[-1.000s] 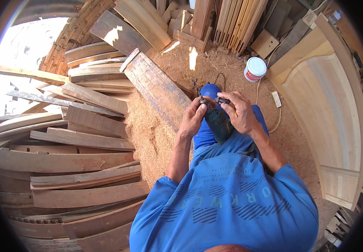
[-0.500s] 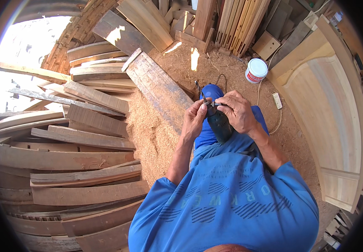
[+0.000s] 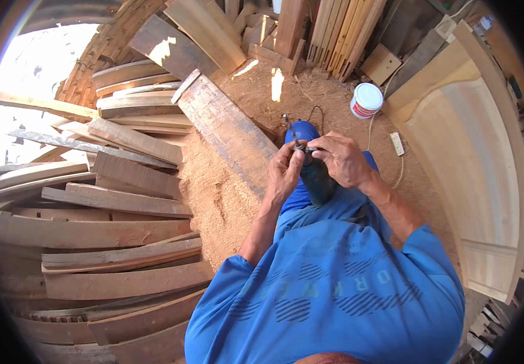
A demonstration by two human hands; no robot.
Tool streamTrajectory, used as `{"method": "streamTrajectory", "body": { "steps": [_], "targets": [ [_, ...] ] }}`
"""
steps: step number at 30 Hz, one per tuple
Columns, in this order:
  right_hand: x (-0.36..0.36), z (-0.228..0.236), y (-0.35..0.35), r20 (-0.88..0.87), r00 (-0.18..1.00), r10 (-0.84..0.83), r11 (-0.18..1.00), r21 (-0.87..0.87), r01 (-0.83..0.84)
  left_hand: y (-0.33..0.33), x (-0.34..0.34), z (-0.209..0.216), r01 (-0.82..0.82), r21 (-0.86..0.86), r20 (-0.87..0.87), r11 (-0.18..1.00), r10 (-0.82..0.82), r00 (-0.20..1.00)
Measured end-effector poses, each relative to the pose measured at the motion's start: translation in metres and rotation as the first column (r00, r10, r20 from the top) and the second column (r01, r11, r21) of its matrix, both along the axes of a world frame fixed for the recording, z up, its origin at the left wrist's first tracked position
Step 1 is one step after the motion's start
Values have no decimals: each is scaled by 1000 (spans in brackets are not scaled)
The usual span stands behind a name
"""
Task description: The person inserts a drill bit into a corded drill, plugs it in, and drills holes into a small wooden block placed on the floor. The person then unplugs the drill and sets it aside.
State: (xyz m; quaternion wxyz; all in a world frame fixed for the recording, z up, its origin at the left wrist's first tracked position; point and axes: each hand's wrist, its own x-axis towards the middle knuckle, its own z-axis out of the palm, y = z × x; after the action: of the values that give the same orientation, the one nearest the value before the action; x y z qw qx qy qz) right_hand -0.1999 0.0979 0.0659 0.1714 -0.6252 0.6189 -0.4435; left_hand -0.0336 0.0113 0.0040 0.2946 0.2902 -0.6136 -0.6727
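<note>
A dark green power drill (image 3: 318, 184) rests upright against my lap between my blue-clad legs, its drill bit (image 3: 290, 128) pointing away from me. My left hand (image 3: 283, 173) is closed at the drill's chuck (image 3: 301, 146), thumb and fingers pinching it from the left. From the right, my right hand (image 3: 345, 161) grips a small dark chuck key (image 3: 313, 149) whose tip meets the side of the chuck. Fingers partly cover the chuck, so how deep the key sits is hidden.
Stacked boards (image 3: 122, 233) fill the left side. A worn plank (image 3: 225, 127) lies over sawdust ahead. A white bucket (image 3: 367, 100), a power strip (image 3: 397, 144) with its cord and a large wooden panel (image 3: 474, 158) are on the right. Timber (image 3: 341, 36) leans at the back.
My right hand has shifted slightly and turned a little at the chuck key, while my left hand keeps its hold. The whole view has moved slightly.
</note>
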Motion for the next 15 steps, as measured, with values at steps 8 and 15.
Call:
{"method": "streamTrajectory", "body": {
  "steps": [8,15],
  "targets": [
    [10,-14,0,77,984,-164,986,-3,164,17,-38,6,-198,-265,85,944,228,970],
    [28,-45,0,313,894,-320,931,-74,359,29,-45,18,-190,-393,115,900,253,961]
  ]
}}
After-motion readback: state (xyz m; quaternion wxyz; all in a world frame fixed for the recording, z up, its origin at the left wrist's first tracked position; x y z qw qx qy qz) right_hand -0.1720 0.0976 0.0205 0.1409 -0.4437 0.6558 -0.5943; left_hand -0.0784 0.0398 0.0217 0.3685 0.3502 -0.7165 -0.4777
